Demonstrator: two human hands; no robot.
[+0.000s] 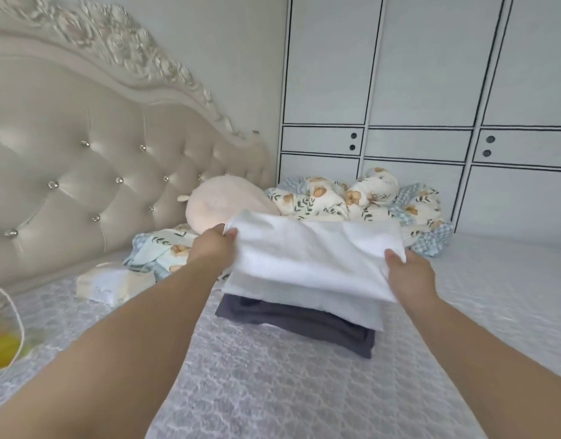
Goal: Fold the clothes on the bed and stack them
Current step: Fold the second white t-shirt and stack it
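1. Fingers of the left hand (213, 247) curl round the far left corner of a folded white garment (314, 251), thumb on top and the rest tucked beneath the cloth.
2. At the far left edge lies a clear bag (3, 340) with a white cord rim and something yellow inside; what it holds is too blurred to tell.
3. Behind it rises a cream tufted headboard (82, 160) with carved trim.
4. A pale folded item (111, 285) lies on the grey-white bedcover (272, 391), near a floral pillow (160, 251) and a round cream plush toy (222, 202).
5. Under the held garment sits the stack: a second white folded piece (352, 312) on top of a dark grey folded piece (304, 324), both resting on the bedcover mid-bed.
6. The held garment sags between the two hands, just above the stack.
7. The right hand (410, 275) pinches the near right corner, thumb on top.
8. A crumpled floral quilt (361, 198) lies against white wardrobe doors (431, 90) with black lines.
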